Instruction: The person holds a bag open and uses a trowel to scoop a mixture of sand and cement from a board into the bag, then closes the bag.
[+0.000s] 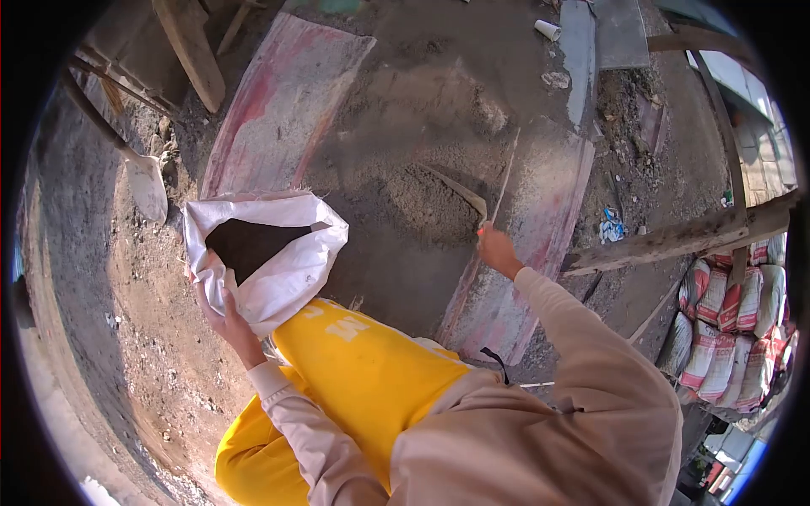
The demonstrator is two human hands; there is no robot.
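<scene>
My left hand is closed on the folded rim of a white woven sack, whose mouth gapes wide with a dark inside. In my right hand is the orange handle of a trowel. Its blade lies at the right side of a small heap of grey, sandy material. The sack stands against my leg in yellow trousers, left of the heap.
Flattened red-and-white sacking lies left of the heap, with another strip to the right. A shovel stands at far left. Wooden beams and stacked full sacks are on the right. A white cup lies farther back.
</scene>
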